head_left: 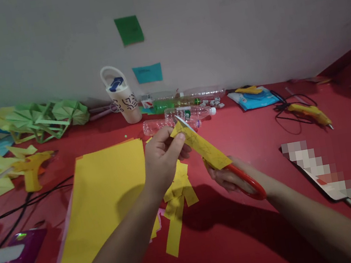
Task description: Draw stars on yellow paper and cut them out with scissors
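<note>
My left hand [165,153] pinches one end of a yellow paper strip [210,148] with pencil-like lines on it, held above the table. Red-handled scissors [246,180] are in my right hand [225,177], its fingers wrapped round the handles. The blade tip shows at the strip's far edge, near my left thumb; the rest of the blades is mostly hidden by the paper. Below my hands lie several cut yellow paper pieces [177,221]. A stack of yellow sheets [113,182] lies flat beside my left forearm, with pink paper peeking out underneath.
Clear plastic bottles [186,114] and a white tumbler [125,104] stand or lie by the wall. Yellow glue guns lie at left [33,168] and right [310,113] with black cords. Folded green paper [42,118] sits back left; a phone-like device [317,175] with a cable lies right.
</note>
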`<state>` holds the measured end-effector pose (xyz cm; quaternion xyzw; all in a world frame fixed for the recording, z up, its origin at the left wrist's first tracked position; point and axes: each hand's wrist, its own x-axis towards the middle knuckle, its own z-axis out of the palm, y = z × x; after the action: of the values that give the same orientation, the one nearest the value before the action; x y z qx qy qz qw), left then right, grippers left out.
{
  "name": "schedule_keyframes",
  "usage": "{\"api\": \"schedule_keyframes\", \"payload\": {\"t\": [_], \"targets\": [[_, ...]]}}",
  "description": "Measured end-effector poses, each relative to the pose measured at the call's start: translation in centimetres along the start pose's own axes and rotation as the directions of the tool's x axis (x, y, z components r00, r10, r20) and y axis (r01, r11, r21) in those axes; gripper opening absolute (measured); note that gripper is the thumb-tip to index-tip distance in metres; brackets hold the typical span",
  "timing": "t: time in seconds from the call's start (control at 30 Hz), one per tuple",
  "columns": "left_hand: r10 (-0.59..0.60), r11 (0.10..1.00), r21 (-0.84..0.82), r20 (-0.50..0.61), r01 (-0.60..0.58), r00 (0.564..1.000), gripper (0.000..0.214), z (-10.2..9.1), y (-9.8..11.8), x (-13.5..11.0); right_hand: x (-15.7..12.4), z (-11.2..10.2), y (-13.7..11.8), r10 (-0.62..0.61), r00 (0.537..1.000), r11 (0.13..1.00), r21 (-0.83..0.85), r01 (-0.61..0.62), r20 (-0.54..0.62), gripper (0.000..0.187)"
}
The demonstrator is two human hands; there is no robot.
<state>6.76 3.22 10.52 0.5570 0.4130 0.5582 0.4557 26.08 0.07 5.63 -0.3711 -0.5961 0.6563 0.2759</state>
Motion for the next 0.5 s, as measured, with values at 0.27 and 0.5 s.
{"api": "schedule_keyframes", "payload": {"t": [0.27,0.5], "targets": [[-0.017,1.000,-0.020,-0.001,0.017,1.000,0.015,0.05,-0.10,-0.03,0.12,-0.28,0.63,-0.016,1.000,1.000,-0.011,0.016,-0.010,0.031],[-0.021,0.996,-0.083,0.006,0.021,1.000,0.014,-0.20,-0.44,0.09,0.07,-0.56,0.79,-0.043,0.999,0.999,-0.018,0.043,-0.015,0.033]]}}
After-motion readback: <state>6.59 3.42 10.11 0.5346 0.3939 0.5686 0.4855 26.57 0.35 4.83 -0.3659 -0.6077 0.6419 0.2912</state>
